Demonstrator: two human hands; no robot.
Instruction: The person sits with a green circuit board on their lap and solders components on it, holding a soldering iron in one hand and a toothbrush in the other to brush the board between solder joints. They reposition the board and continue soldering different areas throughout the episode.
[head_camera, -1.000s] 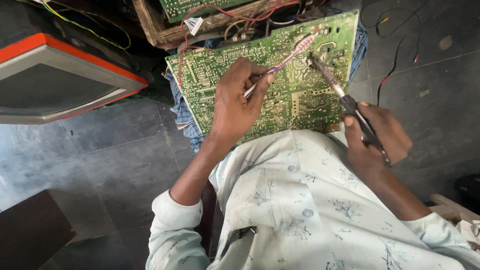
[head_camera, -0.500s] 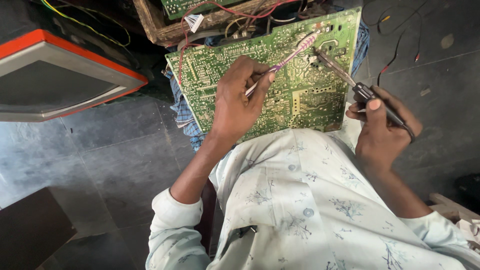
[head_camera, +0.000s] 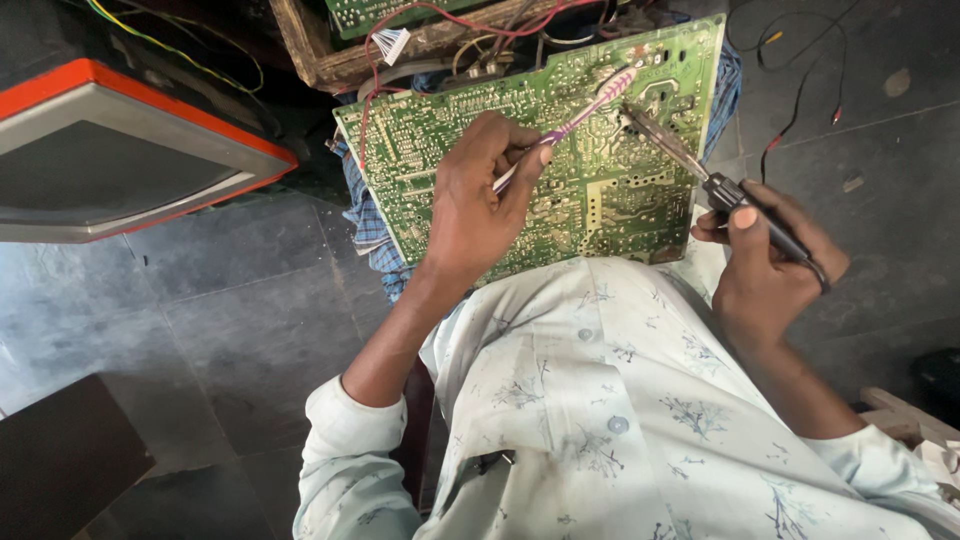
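The left hand (head_camera: 475, 205) is closed around the handle of a toothbrush (head_camera: 575, 120), thumb and fingers pinching the purple-and-white shaft, with the heel of the hand resting on the green circuit board (head_camera: 440, 130). The brush runs up and to the right from the fingers, and its pink bristled head lies against the board's solder side near the upper right part.

The right hand (head_camera: 765, 260) is wrapped shut on the black handle of a soldering iron (head_camera: 720, 185) — thumb on top, fingers curled beneath. The iron's metal shaft slants up and left, and its tip meets the board just beside the brush head; whether tip and bristles touch cannot be told.

The circuit board lies tilted across the person's lap, its lower edge against the pale patterned shirt (head_camera: 600, 420), with a blue checked cloth (head_camera: 365, 215) showing from under its left side. Above the board stands a wooden frame (head_camera: 320, 55) holding another green board, with red wires and a white connector (head_camera: 390, 42) hanging over it. To the left, well apart from the hands, sits a casing with an orange rim (head_camera: 130, 95) on the dark tiled floor (head_camera: 220, 330). Thin dark wires (head_camera: 800, 90) trail over the floor at the upper right.
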